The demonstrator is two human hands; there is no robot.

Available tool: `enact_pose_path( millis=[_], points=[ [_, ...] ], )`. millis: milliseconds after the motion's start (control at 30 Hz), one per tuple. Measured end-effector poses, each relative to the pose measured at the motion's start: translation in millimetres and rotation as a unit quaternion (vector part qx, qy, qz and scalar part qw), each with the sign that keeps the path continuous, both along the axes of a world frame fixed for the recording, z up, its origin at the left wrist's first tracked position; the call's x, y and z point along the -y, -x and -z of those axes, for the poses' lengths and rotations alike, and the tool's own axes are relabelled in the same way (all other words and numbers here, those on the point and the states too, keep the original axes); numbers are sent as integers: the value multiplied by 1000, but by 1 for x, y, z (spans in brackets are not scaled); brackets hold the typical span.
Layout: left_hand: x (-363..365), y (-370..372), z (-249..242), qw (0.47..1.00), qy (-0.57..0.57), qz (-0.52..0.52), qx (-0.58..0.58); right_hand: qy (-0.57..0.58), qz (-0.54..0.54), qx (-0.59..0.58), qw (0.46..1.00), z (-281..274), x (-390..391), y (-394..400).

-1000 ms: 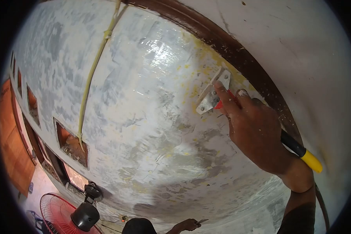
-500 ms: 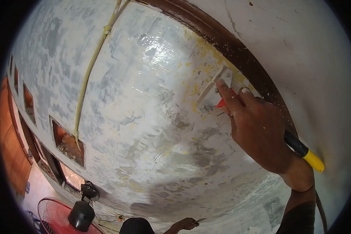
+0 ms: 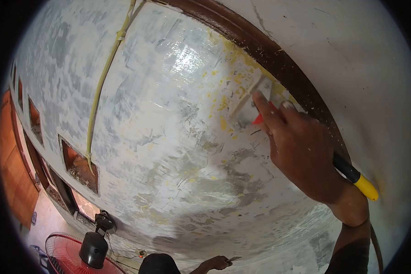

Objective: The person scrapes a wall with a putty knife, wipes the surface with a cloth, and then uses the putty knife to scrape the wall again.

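Observation:
My right hand [image 3: 303,153] is closed around a scraper with a black and yellow handle [image 3: 358,179]. Its index finger lies along the pale, wide scraper head [image 3: 251,101], and a red part [image 3: 262,115] shows under the fingers. The head, slightly blurred, is against the patchy grey-white wall [image 3: 169,118], among yellow specks near the dark brown wooden trim [image 3: 301,77]. Small pale flakes dot the trim and the hand. My left hand is out of view.
Below, another person's dark head [image 3: 159,265] and hand [image 3: 219,262] holding a flat blade are visible. A red fan [image 3: 64,251] stands lower left. A yellowish conduit [image 3: 102,86] runs down the wall to a recessed opening [image 3: 80,169].
The view has shifted slightly, with the wall and trim sliding left. More pale flakes are scattered over the trim. My right hand stays in nearly the same spot, still gripping the scraper.

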State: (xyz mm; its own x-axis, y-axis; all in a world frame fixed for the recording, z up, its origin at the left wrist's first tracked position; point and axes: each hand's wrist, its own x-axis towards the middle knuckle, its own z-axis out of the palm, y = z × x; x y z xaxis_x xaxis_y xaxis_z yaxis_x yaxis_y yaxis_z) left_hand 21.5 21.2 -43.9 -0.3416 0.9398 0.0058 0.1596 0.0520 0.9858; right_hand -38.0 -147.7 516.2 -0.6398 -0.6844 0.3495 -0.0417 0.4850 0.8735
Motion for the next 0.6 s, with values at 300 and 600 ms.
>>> enact_pose_path(
  millis=[300,600],
  points=[
    [8,13,-17,995,62,39,60,62,-53,8,997,-4,18,10],
    [14,9,-23,998,26,-1,57,67,-64,19,995,-2,35,16]
  ],
)
